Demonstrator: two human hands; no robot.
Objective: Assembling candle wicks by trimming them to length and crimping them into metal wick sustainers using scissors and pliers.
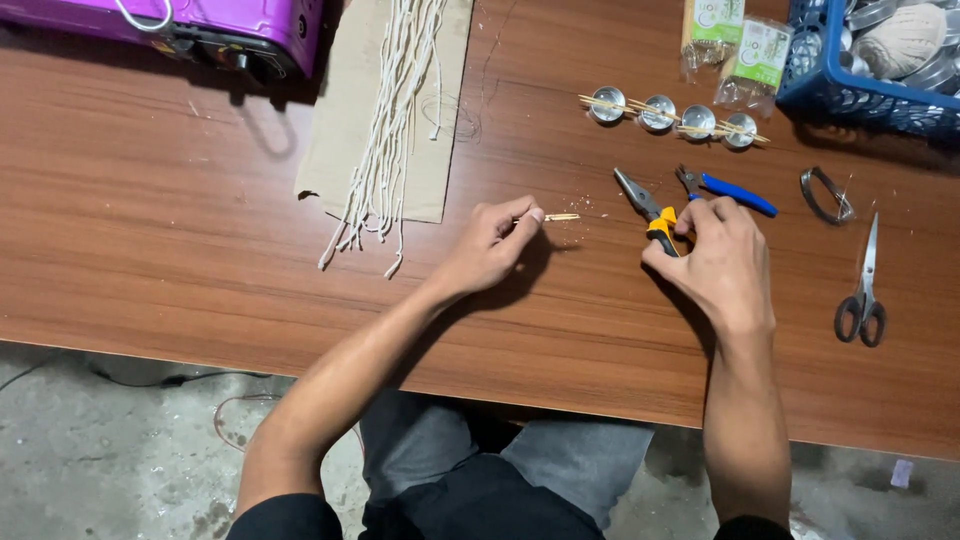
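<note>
Nearest the body, the left hand (492, 245) rests on the wooden tabletop (200, 250), its grip pinched on a short wooden stick (560, 217) whose free end points toward 3 o'clock; pale crumbs lie just beyond it. At 3 o'clock from that hand, the right hand (718, 262) has its grip closed on the yellow handle of the needle-nose pliers (645, 204), whose closed tip points toward 11 o'clock and lies on the tabletop. Just beside them, a second tool with blue handles (735, 193) lies untouched. Scissors (862, 300) lie well apart at 3 o'clock, with a bent metal ring (825, 195) beyond them.

Farther off, at 12 o'clock from the right hand, four small round metal cups (672, 112) stand in a row with thin sticks laid across their tops. By my reading those four are prepared, while the stick in hand is not yet placed. At 11 o'clock, a bundle of white cords (390, 140) lies on a cardboard sheet (340, 120), seemingly unused.

Whether the cups hold anything is too small to tell. The blue basket (850, 95), two packets (740, 40) and a purple appliance (200, 25) are cut off by the top edge.
</note>
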